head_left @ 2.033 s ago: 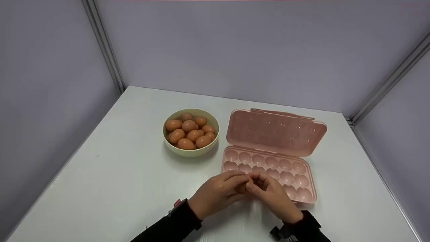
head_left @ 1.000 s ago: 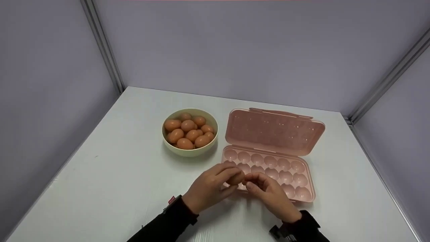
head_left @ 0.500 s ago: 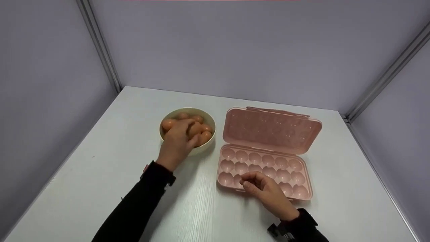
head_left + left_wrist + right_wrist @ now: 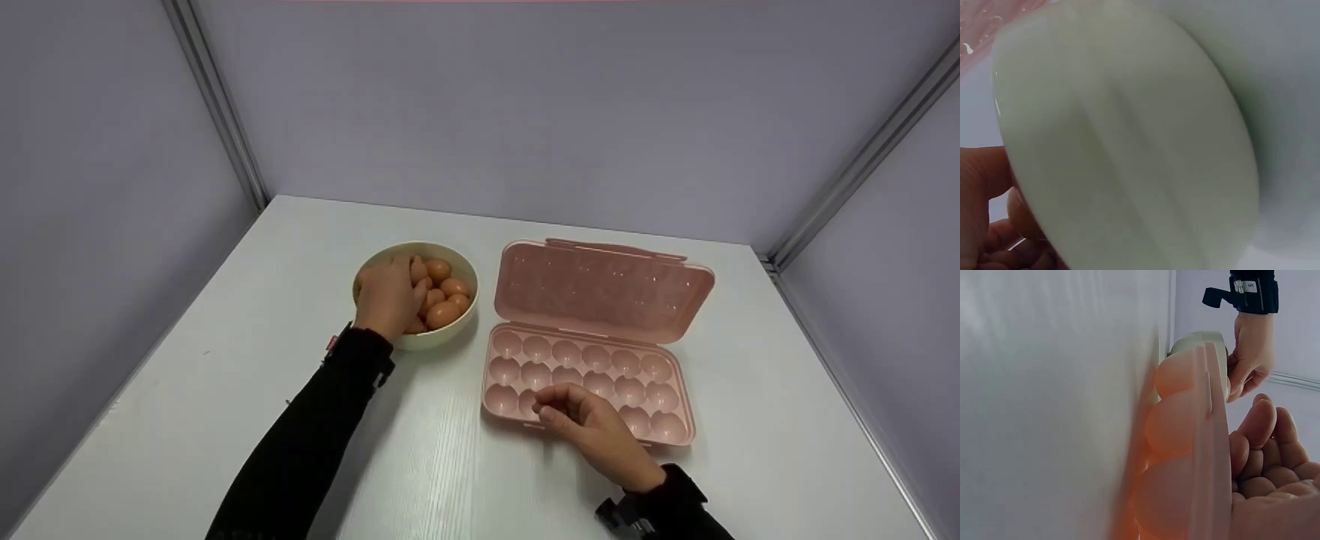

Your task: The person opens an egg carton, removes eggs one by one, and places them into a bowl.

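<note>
My left hand [image 4: 390, 296] reaches into the cream bowl [image 4: 424, 341], its fingers among several brown eggs [image 4: 444, 315]. In the left wrist view an egg [image 4: 1023, 216] lies between the thumb and curled fingers, partly hidden behind the bowl wall [image 4: 1129, 140]. My right hand [image 4: 600, 435] hovers over the near edge of a pink egg box [image 4: 495, 409], fingers loosely curled with nothing in them. The right wrist view shows those bare fingers [image 4: 1275, 450] beside the box's side [image 4: 1174, 422]. Its visible cups hold no eggs; the right hand covers some of them.
The box's lid [image 4: 604, 292] stands tilted back behind its cups, to the right of the bowl. Both rest on a white table [image 4: 247, 360]. Grey panel walls [image 4: 480, 112] with metal corner posts [image 4: 229, 97] enclose the back and sides.
The left hand, holding an egg, has left the right hand and travelled back and left into the bowl. The right hand has stayed over the box. The head view has shifted slightly.
</note>
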A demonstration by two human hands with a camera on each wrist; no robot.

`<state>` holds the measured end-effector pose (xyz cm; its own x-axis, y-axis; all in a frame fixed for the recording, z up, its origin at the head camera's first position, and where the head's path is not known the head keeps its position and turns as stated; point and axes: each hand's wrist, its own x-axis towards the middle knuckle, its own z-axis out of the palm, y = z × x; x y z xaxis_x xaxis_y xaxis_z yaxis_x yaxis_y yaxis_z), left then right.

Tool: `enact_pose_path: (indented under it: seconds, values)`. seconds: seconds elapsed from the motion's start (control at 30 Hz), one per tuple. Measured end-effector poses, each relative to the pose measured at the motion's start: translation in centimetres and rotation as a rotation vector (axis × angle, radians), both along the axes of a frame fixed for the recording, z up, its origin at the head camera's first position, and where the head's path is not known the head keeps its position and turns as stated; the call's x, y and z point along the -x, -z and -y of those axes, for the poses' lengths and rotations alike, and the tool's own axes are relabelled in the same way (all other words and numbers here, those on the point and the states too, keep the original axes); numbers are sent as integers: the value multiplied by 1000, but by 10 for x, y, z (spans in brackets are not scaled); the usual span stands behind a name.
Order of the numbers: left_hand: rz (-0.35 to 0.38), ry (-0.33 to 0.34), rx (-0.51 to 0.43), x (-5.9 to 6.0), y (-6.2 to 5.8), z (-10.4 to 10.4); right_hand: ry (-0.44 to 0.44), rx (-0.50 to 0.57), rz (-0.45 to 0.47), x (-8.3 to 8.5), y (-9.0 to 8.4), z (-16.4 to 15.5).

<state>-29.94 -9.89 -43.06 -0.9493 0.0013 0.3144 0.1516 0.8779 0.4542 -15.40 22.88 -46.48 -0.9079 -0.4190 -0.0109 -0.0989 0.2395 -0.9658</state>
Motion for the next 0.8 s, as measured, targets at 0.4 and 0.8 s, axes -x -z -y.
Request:
enact_pose_path:
  seconds: [0.4,0.8]
  values:
    - [55,-52,12,9,3,-14,-8,-6,-41,-2,0,2]
    - [92,-39,149,13,0,-24,-9,-17,-58,-8,-2,0]
